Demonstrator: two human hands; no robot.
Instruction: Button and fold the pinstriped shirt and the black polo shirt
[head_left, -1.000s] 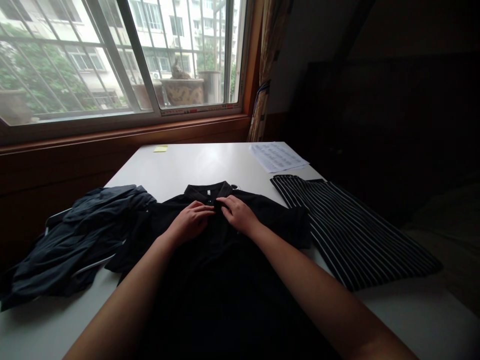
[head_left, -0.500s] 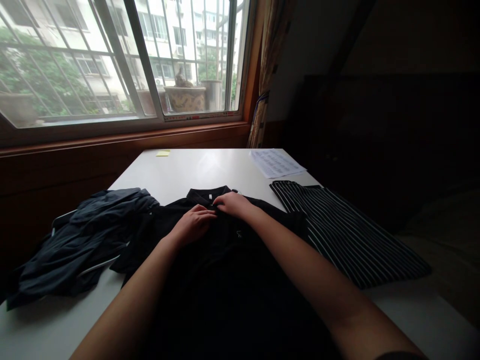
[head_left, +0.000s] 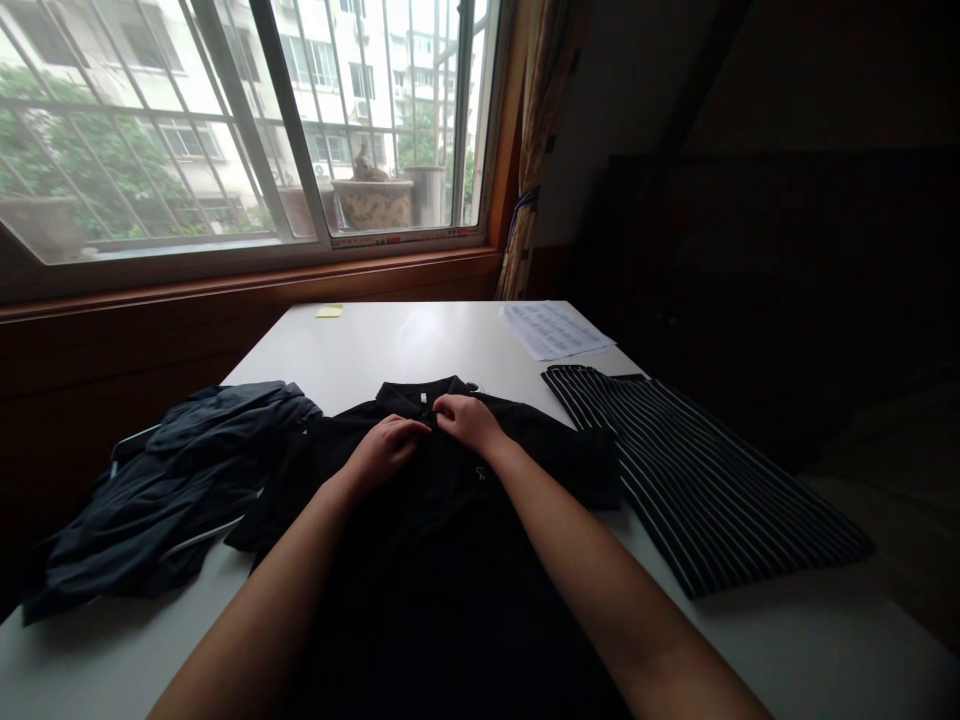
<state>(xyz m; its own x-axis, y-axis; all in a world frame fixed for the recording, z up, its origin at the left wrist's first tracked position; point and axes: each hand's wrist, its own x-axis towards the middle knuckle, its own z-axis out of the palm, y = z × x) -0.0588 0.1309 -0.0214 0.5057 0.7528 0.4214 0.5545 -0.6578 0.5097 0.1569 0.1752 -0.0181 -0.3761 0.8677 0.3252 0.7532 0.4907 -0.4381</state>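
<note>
Shirt (head_left: 450, 515), black, collared, short-sleeved: one, lay front up on a white bench (head_left: 420, 338), collar toward the far edge. It bore one white label (head_left: 424, 398) at the neck and one pale emblem (head_left: 481, 473) on the chest.

Hands: two, both at the upper front opening. Left hand (head_left: 385, 447): fingers close together, tips on the front; whether they pinched cloth could not be told. Right hand (head_left: 466, 418): fingers curled toward the thumb just below the collar; grip likewise could not be told.

Other garments: two. One blue-grey garment (head_left: 172, 490), rumpled, white-piped, lay at left against the shirt's sleeve; one striped garment (head_left: 697, 470), dark, lay at right, just beside the other sleeve. Printed sheets (head_left: 556, 330), count unclear, lay far right; one yellow note (head_left: 329, 311), far left.

Both forearms crossed the shirt and hid parts of it. Side garments covered stretches of the side edges. White surface ran from collar to far edge, below the window (head_left: 390, 110), and showed at both near corners.
</note>
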